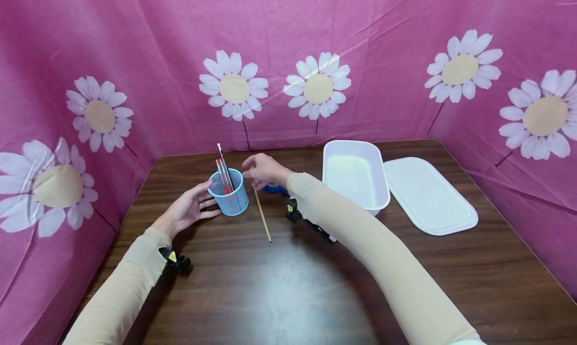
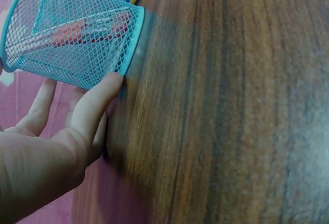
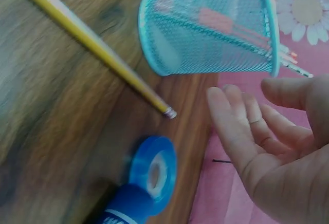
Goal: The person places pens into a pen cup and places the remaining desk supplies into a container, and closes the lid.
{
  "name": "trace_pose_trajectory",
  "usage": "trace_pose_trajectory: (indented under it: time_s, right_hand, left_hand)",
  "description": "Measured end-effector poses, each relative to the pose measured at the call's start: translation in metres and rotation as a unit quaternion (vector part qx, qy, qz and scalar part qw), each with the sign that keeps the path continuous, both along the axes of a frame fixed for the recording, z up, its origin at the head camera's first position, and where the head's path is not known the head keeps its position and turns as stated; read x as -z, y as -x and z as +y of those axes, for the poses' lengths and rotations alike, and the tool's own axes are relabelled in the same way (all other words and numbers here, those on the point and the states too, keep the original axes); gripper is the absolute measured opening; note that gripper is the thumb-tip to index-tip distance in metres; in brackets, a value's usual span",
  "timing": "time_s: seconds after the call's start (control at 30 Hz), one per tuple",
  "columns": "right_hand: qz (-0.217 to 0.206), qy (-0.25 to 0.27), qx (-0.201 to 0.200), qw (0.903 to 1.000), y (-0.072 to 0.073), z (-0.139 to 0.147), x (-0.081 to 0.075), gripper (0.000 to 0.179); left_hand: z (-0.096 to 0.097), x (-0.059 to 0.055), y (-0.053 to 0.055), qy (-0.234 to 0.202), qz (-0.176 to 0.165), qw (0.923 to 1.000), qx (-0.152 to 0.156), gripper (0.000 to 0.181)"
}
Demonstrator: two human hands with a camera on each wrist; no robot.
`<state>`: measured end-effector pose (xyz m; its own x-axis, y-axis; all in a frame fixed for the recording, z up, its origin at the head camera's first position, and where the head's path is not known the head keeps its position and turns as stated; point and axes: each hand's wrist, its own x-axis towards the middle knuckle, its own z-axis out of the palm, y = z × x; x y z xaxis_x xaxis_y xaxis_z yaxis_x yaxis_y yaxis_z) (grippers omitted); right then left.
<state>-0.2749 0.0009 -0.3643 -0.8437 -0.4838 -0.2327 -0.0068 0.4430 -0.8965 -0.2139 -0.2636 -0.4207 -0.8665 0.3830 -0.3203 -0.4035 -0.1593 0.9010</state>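
A light blue mesh pencil cup stands on the table at left of centre, with several slim red-and-clear pens leaning inside. My left hand touches the cup's left side, thumb at the rim and extended fingers low against the mesh. In the left wrist view one fingertip meets the base. On the other side, my right hand hovers near the rim, fingers loosely bent, holding nothing. Below it a yellow pencil lies on the table, its eraser end towards the back.
A blue ring-shaped roll and a blue lettered object lie under my right wrist. A dark object with a white end is partly hidden by the sleeve. At right stand a white bin and its flat white lid.
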Motion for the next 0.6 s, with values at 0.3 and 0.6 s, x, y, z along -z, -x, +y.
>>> trace_pose_trajectory:
  time_s: [0.3,0.6]
  right_hand:
    - [-0.01,-0.097,-0.042,0.9944,-0.012,0.014,0.02,0.063]
    - [0.066,-0.163,-0.05,0.9832,-0.03,0.012,0.042,0.074]
  left_hand:
    - [0.002,-0.001,-0.001,-0.002,0.002,1.0,-0.001,0.035]
    - [0.002,-0.002,-0.003,0.002,0.003,1.0,-0.001,0.036]
